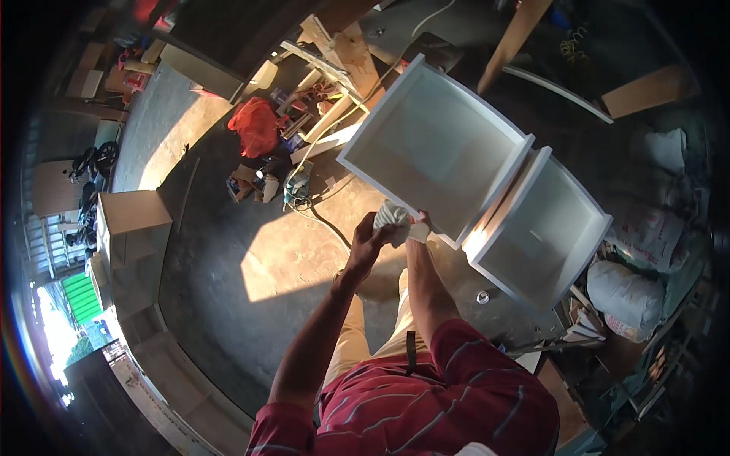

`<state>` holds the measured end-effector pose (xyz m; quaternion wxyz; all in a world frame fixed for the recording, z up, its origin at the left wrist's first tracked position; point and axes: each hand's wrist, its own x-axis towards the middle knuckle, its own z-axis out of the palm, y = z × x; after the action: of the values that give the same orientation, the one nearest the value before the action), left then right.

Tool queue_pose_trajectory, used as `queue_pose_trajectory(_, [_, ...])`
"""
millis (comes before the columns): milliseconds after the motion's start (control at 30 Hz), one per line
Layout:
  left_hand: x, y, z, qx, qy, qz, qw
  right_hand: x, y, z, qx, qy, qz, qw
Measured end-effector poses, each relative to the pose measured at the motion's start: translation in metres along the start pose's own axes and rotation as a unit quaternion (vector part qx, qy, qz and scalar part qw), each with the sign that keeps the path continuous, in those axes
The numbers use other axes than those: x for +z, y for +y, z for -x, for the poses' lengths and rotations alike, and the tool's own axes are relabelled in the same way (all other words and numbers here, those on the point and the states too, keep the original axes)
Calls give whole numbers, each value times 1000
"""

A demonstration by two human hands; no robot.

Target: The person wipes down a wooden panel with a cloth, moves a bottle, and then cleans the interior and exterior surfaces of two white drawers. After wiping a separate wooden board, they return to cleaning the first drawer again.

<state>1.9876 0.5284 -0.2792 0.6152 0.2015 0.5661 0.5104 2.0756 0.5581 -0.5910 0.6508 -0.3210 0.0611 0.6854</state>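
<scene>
A crumpled white cloth (391,215) is bunched between my hands, in front of my body. My left hand (365,240) is closed around its left side. On the other side, my right hand (420,221) has its fingers curled at a pale end of the cloth, close to the edge of a large white drawer-like box (426,137). The fingertips of both hands are partly hidden by the cloth. A second, smaller white box (536,228) stands right beside the first, its open side facing up.
An orange-red bag (255,127) and a teal power tool (298,182) with a cord lie on the floor ahead. White sacks (625,295) are piled at the right. A small round white object (483,297) lies near my feet. Wooden cabinets (135,220) stand at the left.
</scene>
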Motion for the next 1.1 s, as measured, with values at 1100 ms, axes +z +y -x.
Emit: queue_pose_trajectory(1100, [-388, -120, 171, -41, 253, 190, 948, 112, -91, 298, 212, -25, 360, 908])
